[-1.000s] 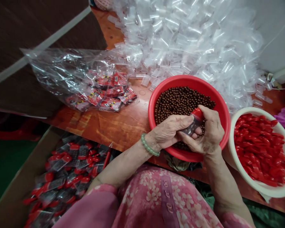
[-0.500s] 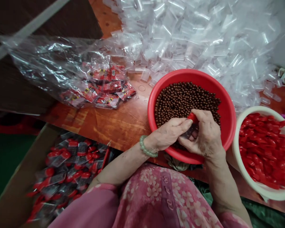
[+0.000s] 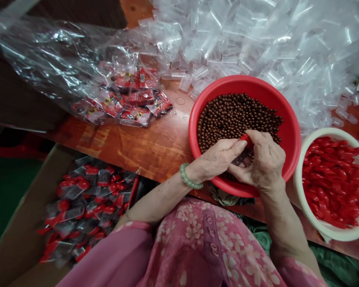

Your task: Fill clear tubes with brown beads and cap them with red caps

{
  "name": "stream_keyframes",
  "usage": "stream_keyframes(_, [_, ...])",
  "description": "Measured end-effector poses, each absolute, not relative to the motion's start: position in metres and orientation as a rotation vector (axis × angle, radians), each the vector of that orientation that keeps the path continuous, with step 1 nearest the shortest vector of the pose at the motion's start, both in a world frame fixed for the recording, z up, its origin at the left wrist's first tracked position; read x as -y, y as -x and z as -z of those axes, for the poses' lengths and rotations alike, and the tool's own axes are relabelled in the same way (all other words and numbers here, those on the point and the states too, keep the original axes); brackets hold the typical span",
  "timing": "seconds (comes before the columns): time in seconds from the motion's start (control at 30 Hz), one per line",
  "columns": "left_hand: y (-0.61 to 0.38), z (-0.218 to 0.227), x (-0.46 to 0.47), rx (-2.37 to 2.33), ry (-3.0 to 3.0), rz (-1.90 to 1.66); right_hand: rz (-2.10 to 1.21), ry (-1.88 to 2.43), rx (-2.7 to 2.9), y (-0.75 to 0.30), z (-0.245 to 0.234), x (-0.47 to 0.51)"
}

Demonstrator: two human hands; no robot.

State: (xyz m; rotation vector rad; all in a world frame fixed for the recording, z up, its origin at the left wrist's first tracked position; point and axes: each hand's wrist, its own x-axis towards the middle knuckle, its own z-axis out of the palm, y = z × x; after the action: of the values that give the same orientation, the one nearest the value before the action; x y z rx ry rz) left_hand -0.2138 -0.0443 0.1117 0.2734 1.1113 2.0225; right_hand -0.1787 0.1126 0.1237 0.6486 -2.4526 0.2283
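The left hand (image 3: 218,161) and the right hand (image 3: 265,163) meet over the near side of a red basin (image 3: 290,119); between them they hold a small clear tube (image 3: 241,158) with a red cap (image 3: 245,139) on its far end; the tube lies tilted, cap away from the person, just above the brown beads (image 3: 236,115) that fill the basin. The left grip is pinched on the tube near the cap, fingertips pressed together against it; the right grip is wrapped round the tube from the other side, the thumb lying along the cap and the fingers curled under the body; most of the tube is hidden by the fingers. A green bead bracelet (image 3: 189,179) sits on the left wrist.

The basin stands at the near edge of a reddish wooden worktop (image 3: 137,147); just beside it to the right stands a white bowl (image 3: 335,235) full of loose red caps (image 3: 332,175). Behind both lies a large heap of empty clear tubes (image 3: 257,44), reaching to the basin's far rim. To the left on the worktop a crumpled clear plastic bag (image 3: 62,59) holds red printed packets (image 3: 134,99). Below the worktop's edge, on the person's left, a cardboard box (image 3: 18,223) holds many capped tubes (image 3: 86,203) lying in a jumble. A pink flowered garment (image 3: 203,247) fills the bottom of the view.
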Motion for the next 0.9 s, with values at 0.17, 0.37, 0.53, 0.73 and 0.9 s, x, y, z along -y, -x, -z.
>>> stream_keyframes(0.17, [0.214,-0.114,0.042,-1.140,-0.262,-2.019,-0.202,-0.562,2.514,0.176,-0.122,-0.110])
stream_keyframes(0.37, [0.210,-0.120,0.043,-1.465,-0.405,-1.930,-0.453,-0.590,2.582,0.174,-0.123,-0.112])
stream_keyframes(0.53, [0.208,-0.123,0.048,-1.576,-0.564,-1.916,-0.604,-0.604,2.534,0.170,-0.122,-0.114])
stream_keyframes(0.73, [0.208,-0.116,0.053,-1.351,-0.524,-1.964,-0.846,-0.624,2.600,0.165,-0.127,-0.116])
stream_keyframes(0.9, [0.208,-0.114,0.058,-1.147,-0.519,-1.933,-1.455,-0.386,2.530,0.156,-0.131,-0.123])
